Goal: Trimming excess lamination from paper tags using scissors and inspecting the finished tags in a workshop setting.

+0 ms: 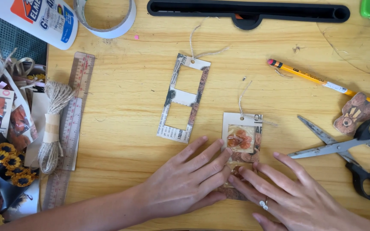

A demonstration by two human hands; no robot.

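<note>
A small paper tag (242,136) with a clear window showing orange flower pieces lies on the wooden table (125,98), a string at its top. My left hand (185,179) lies flat with its fingertips pressing the tag's lower left part. My right hand (287,194), with a ring on one finger, presses the tag's lower part from the right; the fingertips of both hands meet there and hide the tag's bottom. A second tag (184,97), a newsprint frame with two empty windows and a string, lies apart above my left hand.
Scissors (343,147) with black handles lie right of the tag, a yellow pencil (322,82) above them. At left are a ruler (71,128), a twine bundle (52,128), a glue bottle (39,17), a tape roll (108,19) and paper scraps with sunflowers (9,158). A black tray (249,10) runs along the top.
</note>
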